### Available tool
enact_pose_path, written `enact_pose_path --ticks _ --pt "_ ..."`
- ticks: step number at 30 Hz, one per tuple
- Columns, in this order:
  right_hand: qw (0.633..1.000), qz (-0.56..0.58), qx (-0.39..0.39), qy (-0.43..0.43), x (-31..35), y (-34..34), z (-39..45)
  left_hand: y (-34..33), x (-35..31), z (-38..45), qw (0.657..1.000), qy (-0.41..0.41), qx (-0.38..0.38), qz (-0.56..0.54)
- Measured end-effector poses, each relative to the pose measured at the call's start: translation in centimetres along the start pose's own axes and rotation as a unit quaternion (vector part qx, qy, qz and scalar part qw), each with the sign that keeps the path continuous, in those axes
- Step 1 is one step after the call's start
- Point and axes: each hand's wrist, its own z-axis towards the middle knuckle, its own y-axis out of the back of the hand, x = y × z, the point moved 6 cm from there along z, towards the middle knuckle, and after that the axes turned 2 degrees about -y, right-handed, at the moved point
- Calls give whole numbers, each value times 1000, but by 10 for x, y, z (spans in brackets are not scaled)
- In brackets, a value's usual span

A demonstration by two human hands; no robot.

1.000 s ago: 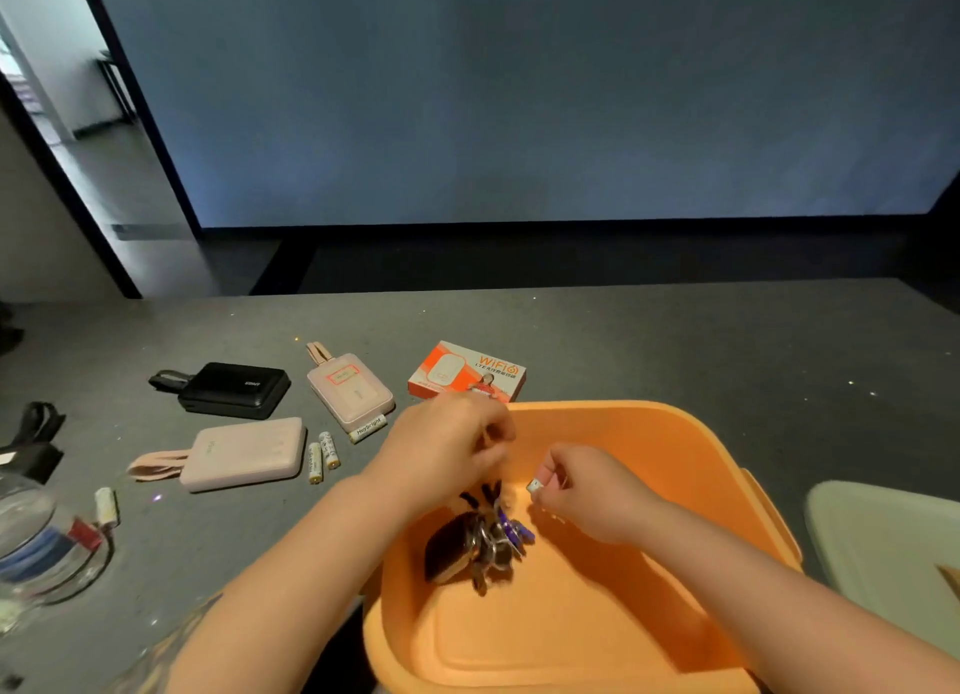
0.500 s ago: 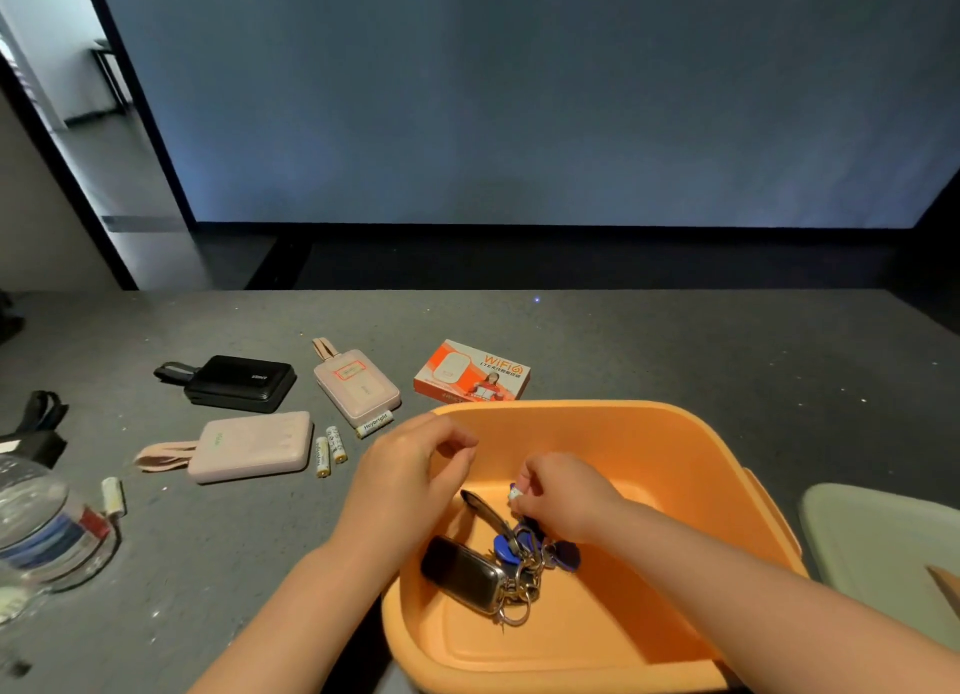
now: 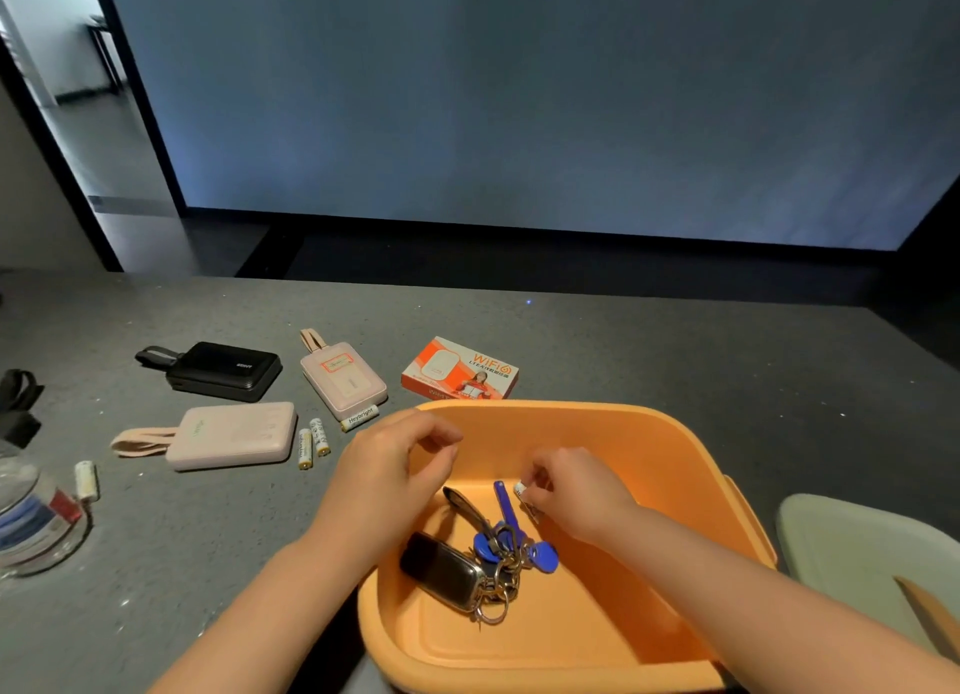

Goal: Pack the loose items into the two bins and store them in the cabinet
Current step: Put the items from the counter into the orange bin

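The right hand (image 3: 574, 490) is seen at centre-right of the frame, curled over the orange bin (image 3: 691, 464), with a small white battery (image 3: 520, 488) pinched at its fingertips. The left hand (image 3: 387, 477) is held at the bin's left rim, its fingers loosely parted and nothing gripped.

Below the hands, a key bunch (image 3: 483, 558) is laid on the bin's smooth moulded floor: a glossy dark fob edged in metal, steel rings, round blue tags and a dark strap. Half a second earlier the same bunch was partly covered by the right hand; now it is left lying free and the right hand is raised slightly above it. A second ago it was dangling from the left hand.

On the speckled grey tabletop (image 3: 675, 350), at centre-left of the frame, a slab-shaped pale pink power bank (image 3: 234, 436) with a strap is found, with two small batteries (image 3: 313, 441) just beside it. Further up, a black power bank (image 3: 223, 371), a smaller pink power bank (image 3: 344, 376) and a flat orange-and-white WiFi box (image 3: 460, 370) are lined up. Another battery (image 3: 86, 480) and a clear plastic bottle (image 3: 31, 516) are seen at the left edge. A pale green bin (image 3: 852, 548) is cut off at lower right.
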Motion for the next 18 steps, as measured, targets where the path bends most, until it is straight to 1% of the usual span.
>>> enact_pose_path --ticks 3,5,7,9,11,15,18 --pt "998 -38 -11 50 29 12 -13 4 -1 -4 1000 -12 -15 -18" --pt "993 -64 31 99 50 8 -27 8 -3 -12 999 -25 -29 -21" --pt "982 -105 85 129 62 -4 -38 12 0 -21 999 -17 -43 -15" --pt "972 -141 109 152 67 -16 -43 15 7 -28 999 10 -53 -6" --pt "969 -147 116 164 69 -21 -40 15 13 -32 998 33 -61 -9" --pt "965 -158 109 177 73 -15 -24 16 18 -35 995 58 -67 -33" --pt "970 -159 57 172 72 -9 -16 16 19 -35 995 60 -70 -28"
